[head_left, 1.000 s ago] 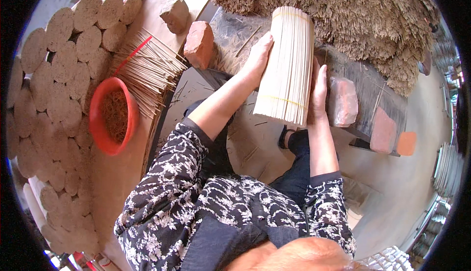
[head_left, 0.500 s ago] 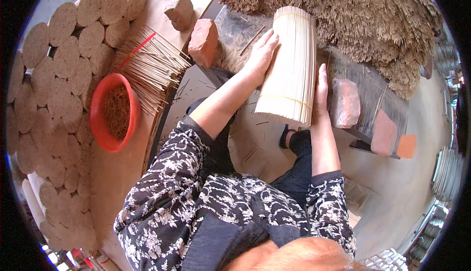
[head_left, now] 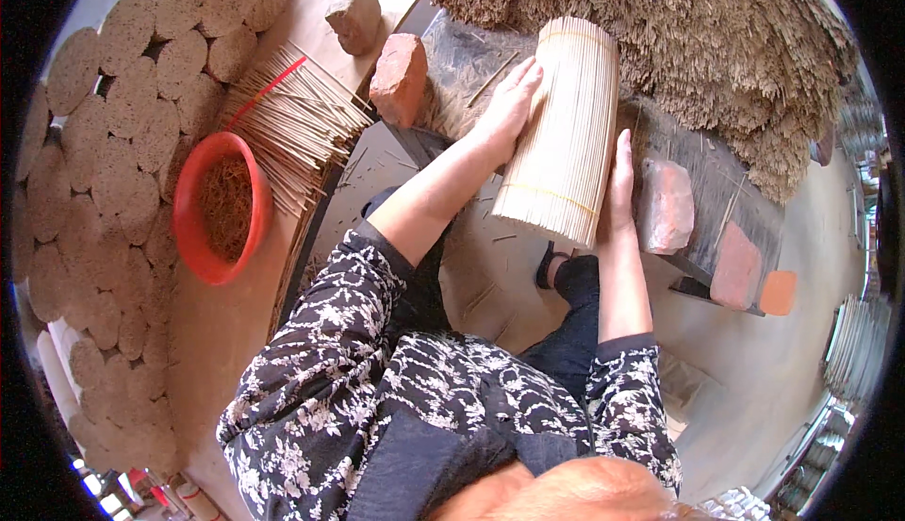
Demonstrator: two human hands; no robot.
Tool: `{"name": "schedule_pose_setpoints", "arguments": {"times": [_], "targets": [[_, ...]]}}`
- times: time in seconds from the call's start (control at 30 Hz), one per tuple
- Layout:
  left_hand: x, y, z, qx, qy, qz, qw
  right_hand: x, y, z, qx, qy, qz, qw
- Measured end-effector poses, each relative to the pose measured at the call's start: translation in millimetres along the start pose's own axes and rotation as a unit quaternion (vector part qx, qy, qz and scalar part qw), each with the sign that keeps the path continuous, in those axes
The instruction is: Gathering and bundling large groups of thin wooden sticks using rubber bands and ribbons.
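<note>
A thick bundle of pale thin sticks (head_left: 561, 134), tied with a yellowish band near each end, is held between my two palms. It tilts, its top end leaning to the right and its lower end towards me. My left hand (head_left: 514, 106) presses against its left side, fingers stretched along it. On the opposite side my right hand (head_left: 620, 186) lies flat with the fingertips pointing away from me; part of that hand is behind the bundle.
Left stand a red bowl (head_left: 186, 229) of brown fibres, loose sticks (head_left: 292, 134) with a red strip, and stacked stick bundles (head_left: 123, 153). Bricks (head_left: 399, 78) and a pinkish block (head_left: 667, 205) rest around the dark bench (head_left: 702, 158). A brown stick heap (head_left: 660, 26) lies behind.
The bundle has tipped slightly, its top end shifting to the right. Both hands stay on its sides. The whole view has moved a little.
</note>
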State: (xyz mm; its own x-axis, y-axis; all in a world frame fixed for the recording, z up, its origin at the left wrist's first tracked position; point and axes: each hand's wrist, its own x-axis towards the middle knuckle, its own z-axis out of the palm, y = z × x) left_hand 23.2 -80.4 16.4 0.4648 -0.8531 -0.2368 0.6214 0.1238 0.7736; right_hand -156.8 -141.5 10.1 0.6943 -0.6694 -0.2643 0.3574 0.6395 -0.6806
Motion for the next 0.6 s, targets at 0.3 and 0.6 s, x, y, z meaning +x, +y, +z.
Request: {"name": "schedule_pose_setpoints", "arguments": {"times": [0.3,0.6], "targets": [[-4,-13,-7,0.075,0.033,-0.013,0.997,16,6,-14,-0.181,0.026,-0.059,0.981],[6,-8,-23,0.075,0.066,-0.055,0.993,24,2,-34,-0.246,0.036,-0.094,0.964]]}}
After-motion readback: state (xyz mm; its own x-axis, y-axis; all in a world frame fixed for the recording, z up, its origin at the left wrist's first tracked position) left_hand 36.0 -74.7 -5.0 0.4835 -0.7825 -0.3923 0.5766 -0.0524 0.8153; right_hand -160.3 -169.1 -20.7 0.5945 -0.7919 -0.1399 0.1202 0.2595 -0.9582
